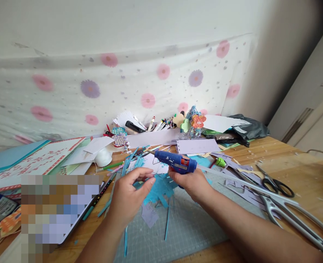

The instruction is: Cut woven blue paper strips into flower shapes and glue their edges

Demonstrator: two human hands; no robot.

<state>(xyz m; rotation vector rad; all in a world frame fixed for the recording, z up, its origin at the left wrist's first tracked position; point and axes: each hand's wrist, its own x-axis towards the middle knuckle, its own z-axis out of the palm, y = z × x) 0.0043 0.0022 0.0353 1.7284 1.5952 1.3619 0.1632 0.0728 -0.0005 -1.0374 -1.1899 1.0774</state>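
My right hand (190, 182) is closed around the grip of a blue hot glue gun (175, 162), whose nozzle points left. A long translucent glue stick sticks out of its back end. My left hand (134, 190) is just left of the gun, thumb and fingers drawn together in a pinch. Whatever lies between those fingertips is too small to make out. Beneath both hands are shredded blue paper strips (160, 190) on a grey cutting mat (188, 226). A white paper piece with blue marks (157, 163) shows behind the gun, partly covered.
Large silver scissors (273, 204) and black-handled scissors (277, 185) lie at right among lilac paper scraps (243, 193). Pens and paper flower ornaments (198, 121) stand at the back. A white thread spool (103, 157), pencils and a blurred-out tablet-like object (68, 212) are at left.
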